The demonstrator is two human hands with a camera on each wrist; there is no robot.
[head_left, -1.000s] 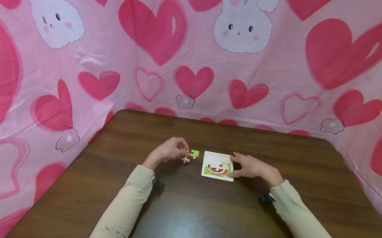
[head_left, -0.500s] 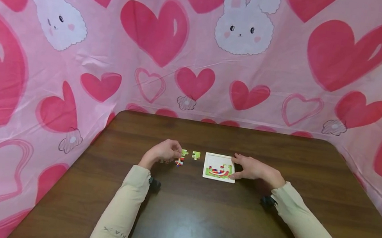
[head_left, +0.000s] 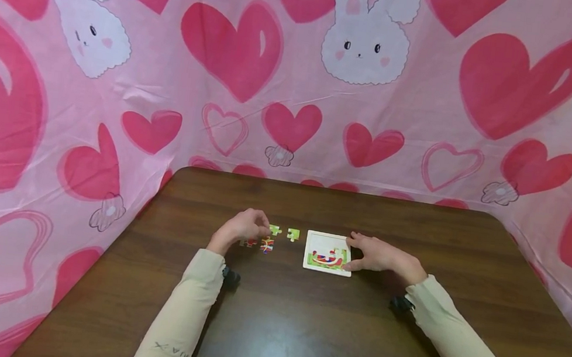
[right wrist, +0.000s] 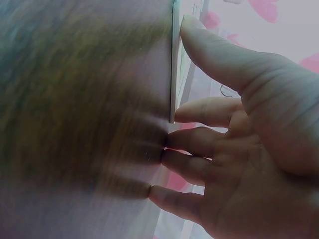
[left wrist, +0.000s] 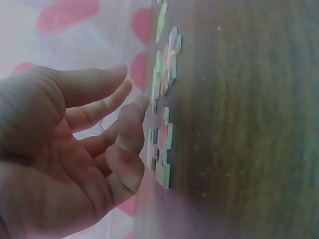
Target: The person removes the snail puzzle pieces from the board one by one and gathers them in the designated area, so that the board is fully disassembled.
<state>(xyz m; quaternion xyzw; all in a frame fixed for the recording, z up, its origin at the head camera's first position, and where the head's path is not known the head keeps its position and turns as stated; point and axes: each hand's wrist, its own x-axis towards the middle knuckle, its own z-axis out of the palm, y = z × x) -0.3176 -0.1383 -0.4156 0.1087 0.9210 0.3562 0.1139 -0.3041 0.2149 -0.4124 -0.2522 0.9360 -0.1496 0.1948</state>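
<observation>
My left hand (head_left: 242, 229) hovers over the loose jigsaw pieces, its fingers loosely bent. The left wrist view shows nothing between thumb and fingers. Beside its fingertips lie a green piece (head_left: 275, 231) and a multicoloured piece (head_left: 267, 246); another green piece (head_left: 293, 235) sits further right. A reddish piece (head_left: 249, 243) shows partly below the hand. To the right is a square white puzzle tray (head_left: 318, 241), with a colourful picture fitted in its lower part. My right hand (head_left: 375, 253) rests at the tray's right side, thumb and index touching its edge, other fingertips on the table.
The brown wooden table (head_left: 295, 327) spreads around both hands. Behind it and at its sides hangs a pink cloth (head_left: 416, 105) printed with hearts and rabbits. Several loose pieces lie close together left of the tray.
My left hand has drawn back to the left from the pieces, and the multicoloured piece moved left with it before lying flat. My right hand stays at the tray.
</observation>
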